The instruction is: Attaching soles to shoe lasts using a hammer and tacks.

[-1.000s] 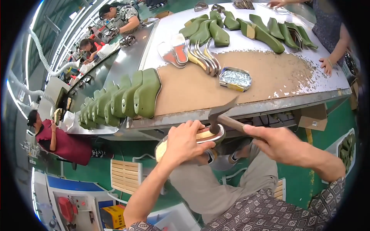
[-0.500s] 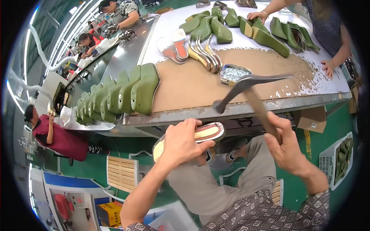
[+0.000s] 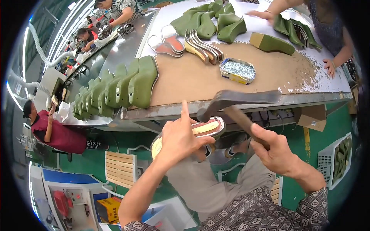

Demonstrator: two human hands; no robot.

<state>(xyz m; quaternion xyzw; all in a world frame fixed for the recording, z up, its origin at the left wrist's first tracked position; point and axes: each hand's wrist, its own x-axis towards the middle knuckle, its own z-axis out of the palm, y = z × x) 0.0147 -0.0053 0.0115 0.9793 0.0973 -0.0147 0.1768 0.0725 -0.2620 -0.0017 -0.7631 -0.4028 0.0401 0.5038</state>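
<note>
My left hand (image 3: 176,139) grips a shoe last (image 3: 222,133) with its sole side up, above my lap. A reddish-brown insole (image 3: 195,128) with a cream strip covers that side, and a metallic rim runs around it. My left index finger points up off the last, and the thumb lies across the insole. My right hand (image 3: 275,150) is closed around the wooden handle of a hammer (image 3: 243,123). Its dark, curved head is just over the insole, close to my left fingers; I cannot tell whether it touches.
Green shoe lasts (image 3: 140,82) stand in a row along the table's left side. A box of small nails (image 3: 237,70), curved metal-edged pieces (image 3: 202,46) and more lasts lie on the table (image 3: 181,86). A co-worker's hand (image 3: 262,14) reaches in at the far right. A basket of lasts (image 3: 325,165) stands right.
The hammer has come down and left toward the insole. My left index finger has lifted. The co-worker's hand has left the lasts, and one last now lies apart on the table.
</note>
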